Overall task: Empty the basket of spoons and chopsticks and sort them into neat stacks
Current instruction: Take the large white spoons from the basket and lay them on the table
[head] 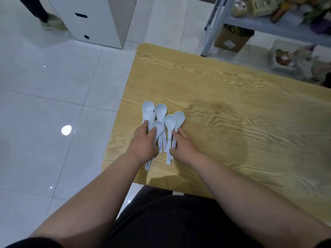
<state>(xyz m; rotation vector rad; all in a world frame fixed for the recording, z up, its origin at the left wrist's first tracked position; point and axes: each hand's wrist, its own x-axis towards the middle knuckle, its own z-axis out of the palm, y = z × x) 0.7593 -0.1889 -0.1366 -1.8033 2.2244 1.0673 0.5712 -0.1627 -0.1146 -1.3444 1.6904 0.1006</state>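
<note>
Several white ceramic soup spoons (160,111) lie side by side near the left end of the wooden table (232,97), bowls pointing away from me. My left hand (144,144) lies flat over the handles on the left side of the group. My right hand (184,145) presses its fingers against the right side, touching the rightmost spoon (179,119). The two hands flank the bunch. No basket and no chopsticks are in view.
The table's left edge drops to a white tiled floor (53,104). A white cabinet (96,20) stands beyond it, with a person's leg (41,13) at the far left. A metal shelf (268,24) with boxes and bags stands behind the table.
</note>
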